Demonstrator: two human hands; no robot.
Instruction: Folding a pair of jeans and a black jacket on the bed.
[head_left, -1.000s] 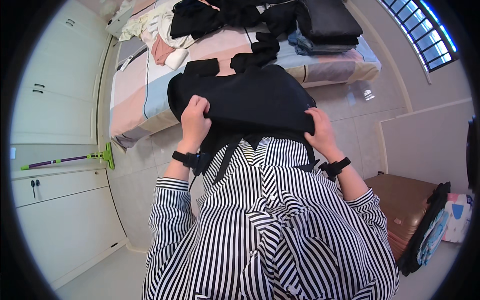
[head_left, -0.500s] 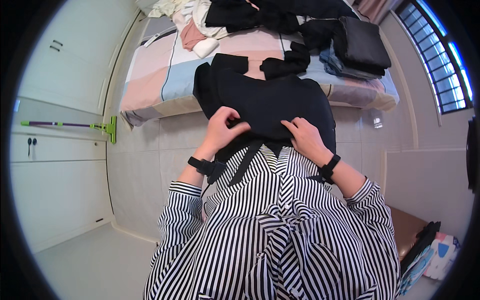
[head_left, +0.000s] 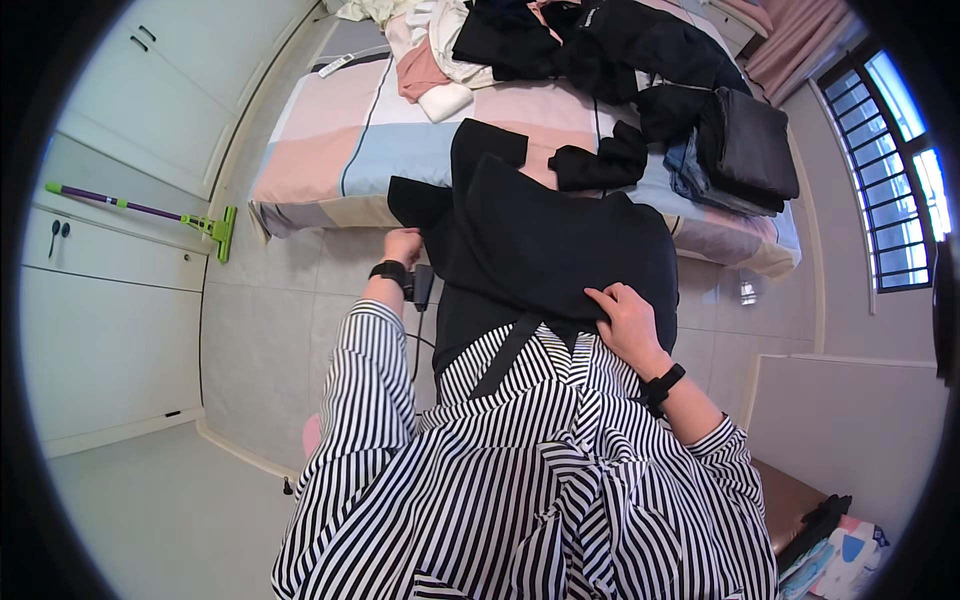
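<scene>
A black garment (head_left: 560,240) is spread across my lap, its far parts reaching over the bed's near edge. At its left side my left hand (head_left: 403,246) is closed on the cloth edge, close to a flap that sticks out sideways. My right hand (head_left: 630,325) lies at the near edge of the garment on the right, with index finger and thumb gripping the cloth. A black strap (head_left: 503,355) hangs over my striped shirt. Black bands circle both wrists, the left one carrying a small dark device with a cable.
The bed (head_left: 390,155) has a pastel checked cover. On it are a crumpled black piece of cloth (head_left: 600,165), heaped black clothes (head_left: 590,50), white and pink clothes (head_left: 425,75) and a folded stack (head_left: 745,150). A green mop (head_left: 222,232) leans by white cabinets at the left.
My left hand has moved left and outward to the garment's side edge. A flap of cloth now sticks out there. My right hand stays at the near edge; the view has shifted slightly.
</scene>
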